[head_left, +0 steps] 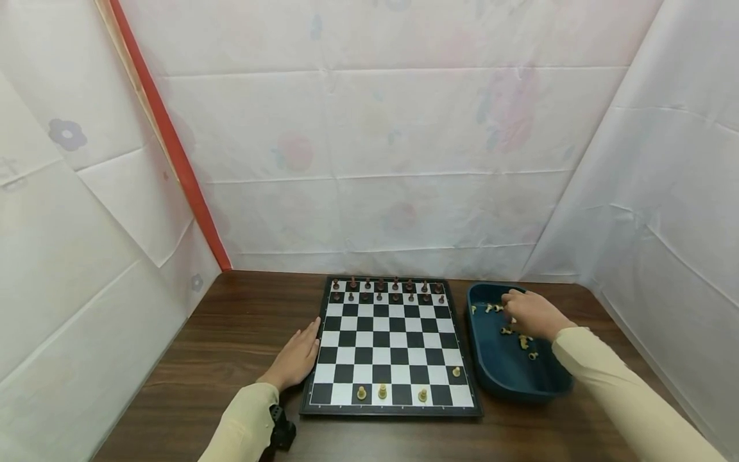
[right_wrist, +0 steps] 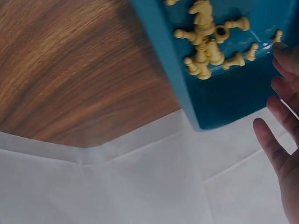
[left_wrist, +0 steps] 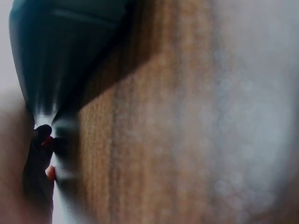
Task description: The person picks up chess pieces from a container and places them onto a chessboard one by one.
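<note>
A magnetic-looking chessboard (head_left: 381,346) lies on the table. My left hand (head_left: 297,356) rests along its left edge, fingers extended. In the left wrist view the board's dark side and part of the hand are blurred. My right hand (head_left: 534,314) reaches over the blue bin (head_left: 496,372), fingers pointing down into it. Pale yellow chess pieces (right_wrist: 203,51) lie jumbled inside. In the right wrist view the fingers (right_wrist: 267,133) are spread and loosely bent, and a small yellow pawn (right_wrist: 278,35) lies by the topmost fingertip; no grip on it shows.
Dark red chess pieces (head_left: 379,297) stand in two rows at the board's far end. Several yellow pieces (head_left: 383,391) stand near its close edge, including a pawn (head_left: 456,371) at right. White sheeting (head_left: 381,218) encloses the brown wooden table (head_left: 231,321) behind and on both sides.
</note>
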Motion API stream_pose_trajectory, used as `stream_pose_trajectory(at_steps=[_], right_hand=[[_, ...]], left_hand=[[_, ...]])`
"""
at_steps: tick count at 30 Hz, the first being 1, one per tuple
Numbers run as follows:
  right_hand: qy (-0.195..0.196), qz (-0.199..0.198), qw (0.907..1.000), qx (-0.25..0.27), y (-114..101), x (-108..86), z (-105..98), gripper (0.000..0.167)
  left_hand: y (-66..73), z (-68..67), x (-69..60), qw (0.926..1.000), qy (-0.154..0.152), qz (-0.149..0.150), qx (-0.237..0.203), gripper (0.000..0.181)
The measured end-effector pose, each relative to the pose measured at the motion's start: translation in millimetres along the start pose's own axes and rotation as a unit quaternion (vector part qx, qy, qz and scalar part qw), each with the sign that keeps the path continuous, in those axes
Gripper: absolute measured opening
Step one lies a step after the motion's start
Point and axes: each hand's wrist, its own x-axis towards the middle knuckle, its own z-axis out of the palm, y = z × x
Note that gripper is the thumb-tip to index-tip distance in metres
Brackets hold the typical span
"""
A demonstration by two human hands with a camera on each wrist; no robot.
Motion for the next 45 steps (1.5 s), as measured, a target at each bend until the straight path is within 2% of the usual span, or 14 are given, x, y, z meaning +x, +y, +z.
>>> stream_pose_trajectory(at_steps=[8, 16, 19, 28, 45], right_hand=[[-0.019, 0.019, 0.9996, 0.006, 5, 2.6, 4, 0.025], [-0.051, 0.071, 0.9956, 0.032, 5, 8.4, 19, 0.027], [-0.054, 0.068, 0.9960, 0.019, 4, 8.4, 23, 0.027], [-0.016, 0.034, 0.9989, -0.028, 2, 9.2, 27, 0.016], [-0.024, 0.029, 0.9978, -0.054, 0, 16.1, 40, 0.015]], left_hand=[[1.1, -0.4, -1.4, 1.0000, 0.005, 0.007, -0.003, 0.052], [-0.3, 0.7, -3.4, 0.9999, 0.011, 0.005, -0.004, 0.052], [-0.7, 2.2, -4.7, 1.0000, 0.006, 0.004, -0.004, 0.052], [1.1, 1.3, -5.3, 1.0000, 0.005, -0.002, -0.007, 0.052], [2.3, -3.1, -3.8, 1.0000, 0.004, -0.001, -0.002, 0.051]])
